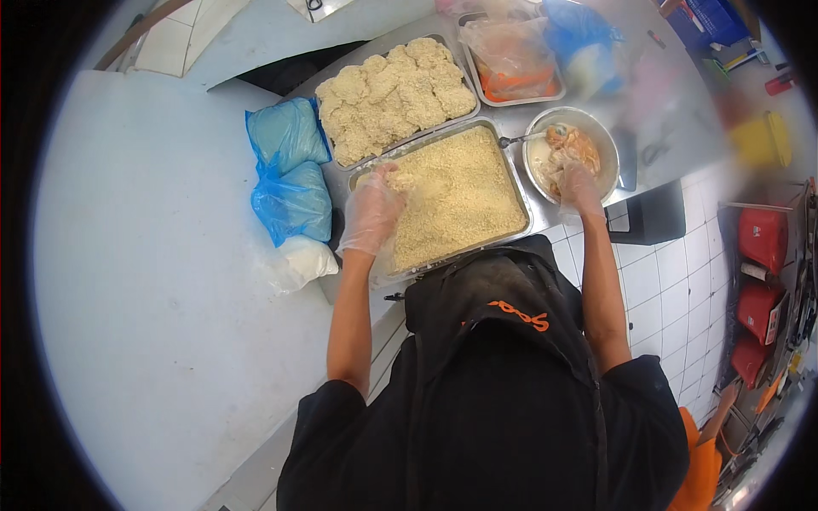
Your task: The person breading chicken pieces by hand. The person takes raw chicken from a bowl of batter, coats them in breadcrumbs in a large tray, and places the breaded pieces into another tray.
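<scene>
My left hand (376, 207), in a clear plastic glove, is at the left side of a metal tray of pale breadcrumbs (466, 198). Its fingers are around a crumb-coated lump (401, 180). My gloved right hand (578, 182) reaches into a round metal bowl (615, 156) of whitish batter. There its fingers close on wet raw meat (565, 158), the fingertips partly hidden. A spoon-like metal utensil (514, 140) rests across the bowl's left rim. Behind the crumb tray, a second tray holds several breaded pieces (396, 96) packed close together.
Tied blue bags (291, 198) and a white bag (310, 262) lie left of the trays. At the back, a metal tray (559, 92) holds orange contents under plastic, beside a blue bag (581, 32). Red containers (760, 306) stand far right, above white floor tiles (677, 274).
</scene>
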A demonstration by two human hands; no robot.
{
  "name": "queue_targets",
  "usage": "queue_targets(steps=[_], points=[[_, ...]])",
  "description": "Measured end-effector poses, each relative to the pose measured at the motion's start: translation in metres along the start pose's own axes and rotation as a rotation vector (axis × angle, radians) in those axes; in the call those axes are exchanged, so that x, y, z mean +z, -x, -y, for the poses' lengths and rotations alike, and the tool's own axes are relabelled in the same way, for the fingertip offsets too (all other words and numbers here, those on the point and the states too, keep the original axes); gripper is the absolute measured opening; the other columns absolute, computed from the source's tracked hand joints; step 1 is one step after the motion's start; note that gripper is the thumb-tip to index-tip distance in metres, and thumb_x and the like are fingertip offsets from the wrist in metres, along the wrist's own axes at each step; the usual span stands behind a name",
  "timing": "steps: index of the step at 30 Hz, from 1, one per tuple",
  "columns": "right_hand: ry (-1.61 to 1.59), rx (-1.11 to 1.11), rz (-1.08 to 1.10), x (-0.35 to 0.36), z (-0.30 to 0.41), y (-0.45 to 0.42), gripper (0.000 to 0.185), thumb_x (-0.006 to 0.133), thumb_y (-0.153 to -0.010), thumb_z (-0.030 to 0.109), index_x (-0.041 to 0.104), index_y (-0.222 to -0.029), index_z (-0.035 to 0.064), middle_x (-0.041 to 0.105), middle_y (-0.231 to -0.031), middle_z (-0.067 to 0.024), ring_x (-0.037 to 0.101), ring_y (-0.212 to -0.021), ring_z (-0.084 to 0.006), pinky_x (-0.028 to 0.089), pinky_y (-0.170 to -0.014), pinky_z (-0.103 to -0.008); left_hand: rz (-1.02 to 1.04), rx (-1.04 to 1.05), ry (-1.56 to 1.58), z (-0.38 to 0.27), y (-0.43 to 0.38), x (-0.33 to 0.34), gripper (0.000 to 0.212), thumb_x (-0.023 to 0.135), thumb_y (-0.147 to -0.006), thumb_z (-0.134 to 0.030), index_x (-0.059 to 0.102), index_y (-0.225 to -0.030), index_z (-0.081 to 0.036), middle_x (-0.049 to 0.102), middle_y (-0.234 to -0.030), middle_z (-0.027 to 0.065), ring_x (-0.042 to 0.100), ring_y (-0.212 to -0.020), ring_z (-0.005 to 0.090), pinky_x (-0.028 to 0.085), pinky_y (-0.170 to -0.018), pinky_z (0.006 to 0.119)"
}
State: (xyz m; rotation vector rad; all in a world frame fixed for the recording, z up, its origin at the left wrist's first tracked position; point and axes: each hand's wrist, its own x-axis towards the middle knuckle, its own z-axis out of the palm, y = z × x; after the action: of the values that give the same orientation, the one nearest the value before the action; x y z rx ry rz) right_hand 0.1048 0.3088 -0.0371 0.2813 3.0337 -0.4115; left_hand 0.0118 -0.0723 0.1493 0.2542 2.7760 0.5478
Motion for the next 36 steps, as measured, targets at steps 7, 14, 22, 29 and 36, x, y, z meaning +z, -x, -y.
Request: queue_targets(steps=[7,14,22,29,36], points=[[-0.036,0.061,0.037,0.004,-0.001,-0.001,0.023,0.053,-0.084,0.016,0.065,-0.084,-0.0036,0.064,-0.088,-0.0276,0.063,-0.087,-0.0413,0.05,-0.078,-0.048,-0.032,0.06,-0.055,-0.005,-0.002,-0.025,0.045,0.073,-0.078,-0.024,0.059,-0.12,-0.013,0.068,-0.095,0.0186,0.064,-0.096,0.0355,0.049,-0.083,0.043],[0.0,0.066,-0.016,0.015,-0.008,0.002,0.021,0.054,-0.083,0.015,0.065,-0.084,-0.0033,0.065,-0.086,-0.0261,0.063,-0.085,-0.0415,0.049,-0.078,-0.048,0.005,0.293,0.03,-0.007,-0.027,-0.046,0.039,0.072,-0.078,-0.02,0.06,-0.114,-0.012,0.066,-0.094,0.0175,0.062,-0.097,0.0343,0.047,-0.086,0.041],[0.022,0.116,0.04,-0.005,0.01,0.004,0.031,0.072,-0.072,0.024,0.065,-0.088,-0.0008,0.066,-0.088,-0.0228,0.064,-0.087,-0.0363,0.05,-0.079,-0.0453,0.081,0.393,-0.058,-0.035,-0.097,-0.104,0.037,0.073,-0.077,-0.018,0.061,-0.111,-0.01,0.066,-0.098,0.0168,0.062,-0.097,0.0328,0.047,-0.087,0.04],[-0.058,0.181,-0.014,0.009,0.005,0.001,0.018,0.055,-0.08,0.01,0.067,-0.083,-0.0036,0.065,-0.086,-0.0276,0.064,-0.085,-0.0408,0.051,-0.077,-0.0473,0.101,0.555,-0.3,-0.037,-0.213,-0.09,0.036,0.071,-0.076,-0.018,0.064,-0.111,-0.009,0.066,-0.103,0.0181,0.062,-0.101,0.0343,0.047,-0.091,0.041],[-0.007,0.216,-0.027,0.001,0.013,0.003,0.018,0.054,-0.081,0.01,0.066,-0.084,-0.0038,0.065,-0.086,-0.0271,0.064,-0.084,-0.0422,0.05,-0.076,-0.048,0.101,0.532,-0.33,-0.02,-0.334,-0.05,0.026,0.057,-0.082,-0.01,0.068,-0.106,-0.009,0.068,-0.104,0.0173,0.064,-0.102,0.0331,0.049,-0.091,0.039]])
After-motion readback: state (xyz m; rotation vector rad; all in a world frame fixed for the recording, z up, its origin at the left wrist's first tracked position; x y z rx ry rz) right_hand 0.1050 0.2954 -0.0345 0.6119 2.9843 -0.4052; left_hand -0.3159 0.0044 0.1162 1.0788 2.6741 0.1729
